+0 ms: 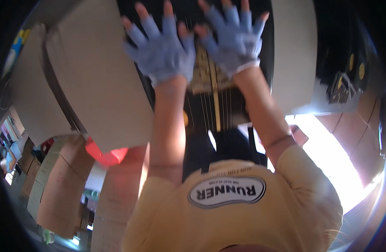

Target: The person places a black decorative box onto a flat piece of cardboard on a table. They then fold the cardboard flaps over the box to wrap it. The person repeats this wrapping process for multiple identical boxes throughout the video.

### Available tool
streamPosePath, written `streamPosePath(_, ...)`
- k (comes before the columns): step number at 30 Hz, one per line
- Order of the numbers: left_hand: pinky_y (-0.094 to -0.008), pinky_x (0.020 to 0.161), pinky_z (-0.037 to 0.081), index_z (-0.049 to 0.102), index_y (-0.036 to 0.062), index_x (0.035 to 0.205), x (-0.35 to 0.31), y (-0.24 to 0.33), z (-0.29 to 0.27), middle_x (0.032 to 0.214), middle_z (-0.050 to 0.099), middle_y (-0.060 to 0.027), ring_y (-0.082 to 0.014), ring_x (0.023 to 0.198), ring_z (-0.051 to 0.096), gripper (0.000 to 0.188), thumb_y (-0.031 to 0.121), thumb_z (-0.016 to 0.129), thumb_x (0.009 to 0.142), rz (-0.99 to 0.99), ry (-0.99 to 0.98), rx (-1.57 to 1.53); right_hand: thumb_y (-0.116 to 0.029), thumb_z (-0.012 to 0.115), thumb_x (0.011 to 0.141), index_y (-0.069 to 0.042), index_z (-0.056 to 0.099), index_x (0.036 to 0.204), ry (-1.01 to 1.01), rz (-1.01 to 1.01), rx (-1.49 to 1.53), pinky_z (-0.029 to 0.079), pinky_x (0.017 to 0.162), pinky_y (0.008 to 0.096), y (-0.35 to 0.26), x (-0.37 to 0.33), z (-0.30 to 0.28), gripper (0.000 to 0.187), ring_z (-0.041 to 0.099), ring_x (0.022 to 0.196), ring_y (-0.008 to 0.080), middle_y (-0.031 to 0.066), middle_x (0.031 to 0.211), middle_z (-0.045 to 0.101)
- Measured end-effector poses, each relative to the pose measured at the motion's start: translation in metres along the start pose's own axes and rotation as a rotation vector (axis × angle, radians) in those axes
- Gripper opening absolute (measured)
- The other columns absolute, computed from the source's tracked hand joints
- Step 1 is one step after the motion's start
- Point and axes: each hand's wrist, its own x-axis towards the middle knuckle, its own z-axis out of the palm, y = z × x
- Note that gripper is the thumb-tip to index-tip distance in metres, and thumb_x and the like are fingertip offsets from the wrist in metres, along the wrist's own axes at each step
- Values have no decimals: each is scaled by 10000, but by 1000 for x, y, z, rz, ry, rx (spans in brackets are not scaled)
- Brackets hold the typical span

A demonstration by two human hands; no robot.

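My left hand (165, 54) and my right hand (235, 44) lie side by side over a black panel (196, 109), both in light blue fingerless gloves. The fingers of each are spread and stretched toward the far edge, with the thumbs close together. Neither hand grips anything. Between the wrists a gold printed pattern (203, 77) shows on the panel, with thin pale lines and a gold stripe running toward me. The hands hide part of the pattern and are slightly blurred. Whether the palms press on the surface, I cannot tell.
A large beige board (100, 75) borders the panel on the left, another pale board (294, 54) on the right. Cardboard boxes (60, 189) stand at lower left near a red piece (109, 155). Black pieces with gold spots (348, 63) are at far right. A person (10, 161) appears far left.
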Motion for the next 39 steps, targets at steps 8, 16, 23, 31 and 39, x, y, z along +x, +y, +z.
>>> streamPosePath(8,-519,1040,316,506,215,1367,4,6,2,1451,416,-171,-411,1318,372,483,350,496,904,31,96,199,-453,538,877,-190,522,1355,113,-53,14,137,1071,694,6,-2,14,546,327,1344,462,179,1446,417)
streamPosePath(16,-509,1064,293,498,230,1376,2,2,3,1460,412,-157,-389,1340,355,482,362,499,913,57,96,191,-447,543,877,-188,521,1357,162,-69,-1,139,1086,673,11,-6,18,546,325,1349,448,179,1444,421)
streamPosePath(23,-551,1074,235,429,355,1406,-1,-17,26,1509,354,-125,-430,1373,282,497,514,377,938,74,85,71,-433,541,874,-258,500,1361,-133,-41,194,157,1098,645,0,-51,1,520,297,1385,361,110,1475,383)
streamPosePath(31,-577,1096,207,395,227,1444,-26,-2,7,1528,324,-107,-363,1396,292,565,489,381,944,123,29,70,-347,616,811,-204,532,1331,-48,-100,370,145,1140,563,3,-145,-25,545,302,1398,294,78,1469,395)
streamPosePath(39,-611,1104,180,394,134,1436,-93,13,-17,1542,299,-84,-371,1418,244,553,380,418,942,185,-118,-82,-402,608,827,-215,517,1347,-106,-194,355,173,1136,547,12,-154,-24,561,305,1400,261,59,1472,397)
